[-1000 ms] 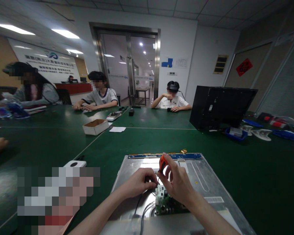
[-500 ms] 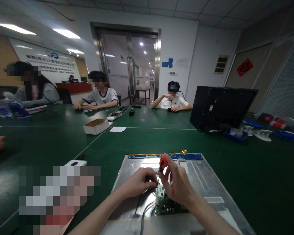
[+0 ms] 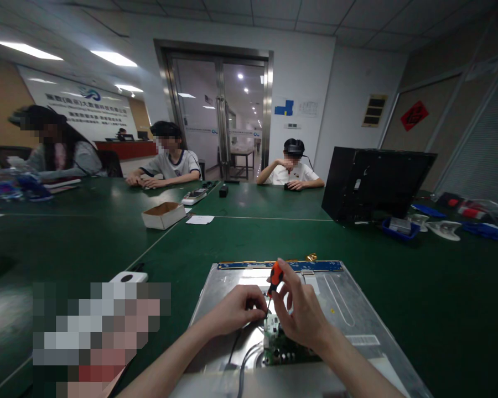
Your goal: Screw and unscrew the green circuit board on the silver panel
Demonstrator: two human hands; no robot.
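My right hand (image 3: 305, 312) grips a small screwdriver (image 3: 276, 275) with an orange and black handle, its thin shaft pointing down. The shaft's tip ends by the fingertips of my left hand (image 3: 240, 308), which are pinched together at the upper left corner of a green circuit board (image 3: 274, 354). Whatever those fingers pinch is hidden. A thin dark wire (image 3: 233, 348) runs below my left hand, and a thicker grey cable (image 3: 243, 367) curves beside the board. Beneath everything lies a flat metal display panel (image 3: 344, 296), with a blue circuit strip (image 3: 280, 266) along its far edge.
On the green table (image 3: 253, 237) stand an open white box (image 3: 162, 215) and a black monitor casing (image 3: 377, 182). A blue tray (image 3: 400, 228) holds a grey part. To the left lies a white device (image 3: 128, 277). Several people sit across the table.
The screwdriver handle is turned slightly in my right hand. My left hand has barely moved. Another person's hand at the left edge has drawn back almost out of view.
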